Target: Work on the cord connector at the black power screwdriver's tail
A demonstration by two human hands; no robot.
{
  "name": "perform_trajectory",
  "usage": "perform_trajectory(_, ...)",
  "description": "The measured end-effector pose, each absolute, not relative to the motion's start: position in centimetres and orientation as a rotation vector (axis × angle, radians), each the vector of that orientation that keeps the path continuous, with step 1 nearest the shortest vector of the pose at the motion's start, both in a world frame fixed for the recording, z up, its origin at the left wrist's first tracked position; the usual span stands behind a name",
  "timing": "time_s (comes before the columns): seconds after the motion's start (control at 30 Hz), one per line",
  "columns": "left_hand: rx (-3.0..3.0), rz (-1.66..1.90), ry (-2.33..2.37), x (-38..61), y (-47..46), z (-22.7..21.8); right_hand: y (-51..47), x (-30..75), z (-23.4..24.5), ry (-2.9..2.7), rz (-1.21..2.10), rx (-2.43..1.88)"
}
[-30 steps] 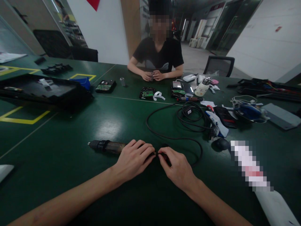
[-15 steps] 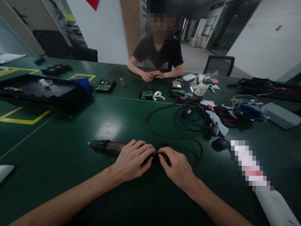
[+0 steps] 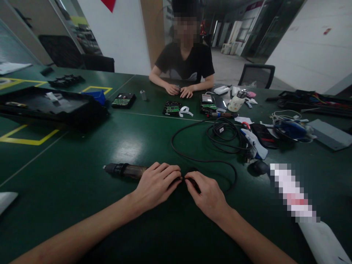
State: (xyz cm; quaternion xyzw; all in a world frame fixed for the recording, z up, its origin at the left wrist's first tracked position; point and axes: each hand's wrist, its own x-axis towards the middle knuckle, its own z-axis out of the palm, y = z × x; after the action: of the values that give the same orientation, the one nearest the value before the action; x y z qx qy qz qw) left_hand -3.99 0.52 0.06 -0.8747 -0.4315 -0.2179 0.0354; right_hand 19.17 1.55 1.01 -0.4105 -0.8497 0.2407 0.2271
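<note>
In the lower middle of the frame, a dark, cylindrical hand tool (image 3: 133, 171) lies on its side on the green table (image 3: 82, 165), its narrow metal tip pointing to the left of the picture. The left hand (image 3: 158, 185) lies over the tool's right-hand part, fingers curled down around it, so that the front half sticks out bare to the left of the knuckles. A small brassy end (image 3: 181, 178) shows just past the left forefinger and thumb, at the right of that grip. Right beside it, with a slim gap between the two hands, the right hand (image 3: 207, 194) has thumb and forefinger brought together on a small dark piece (image 3: 194, 184); the hand hides most of it, and whether it touches the brassy end cannot be told. A black cable (image 3: 203, 160) curves close behind the right hand, loops out to its right and runs up to a coil right of centre. In the upper centre, a person in a black top (image 3: 187, 60) sits across the table, both hands near a small grey cylinder. Circuit boards (image 3: 172, 109) lie in front of that person, and a black tray (image 3: 46, 110) fills the left edge.
</note>
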Motion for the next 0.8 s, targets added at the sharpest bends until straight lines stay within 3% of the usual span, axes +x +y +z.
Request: perform_trajectory(0.8, -2.691, -0.657, -1.326, -4.05, 0.41, -0.25, 1.63, 19.24, 0.84, -2.348, 0.676, -1.116)
